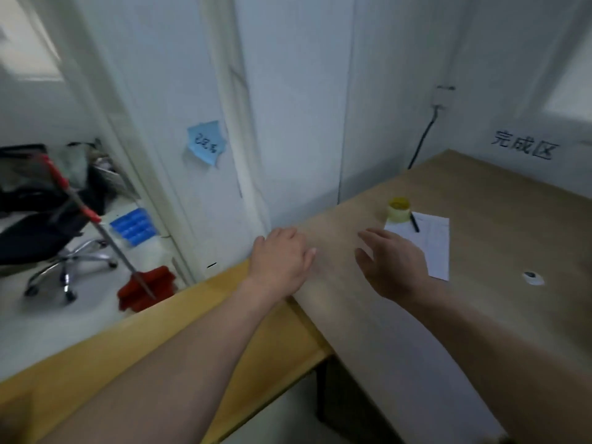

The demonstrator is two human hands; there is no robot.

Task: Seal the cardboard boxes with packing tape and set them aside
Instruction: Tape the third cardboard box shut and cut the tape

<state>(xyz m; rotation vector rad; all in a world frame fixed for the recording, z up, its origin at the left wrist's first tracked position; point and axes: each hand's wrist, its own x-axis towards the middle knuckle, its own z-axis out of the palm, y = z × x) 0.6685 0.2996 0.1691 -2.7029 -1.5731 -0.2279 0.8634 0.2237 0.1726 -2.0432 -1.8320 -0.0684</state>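
No cardboard box shows in the head view. A yellowish roll of packing tape [398,209] stands on the wooden table [487,225], at the far corner of a white sheet of paper. My left hand [282,262] hovers over the table's left edge with fingers relaxed and holding nothing. My right hand [392,264] is stretched out over the table with fingers spread, just left of the paper and below the tape roll, empty too. The whole picture is blurred.
A white paper [431,241] with a black pen [415,222] lies on the table. A small white disc [533,277] sits to the right. A lower yellow bench [134,344] adjoins at left. Beyond it are an office chair [41,238], a red mop [141,286] and blue trays [133,227].
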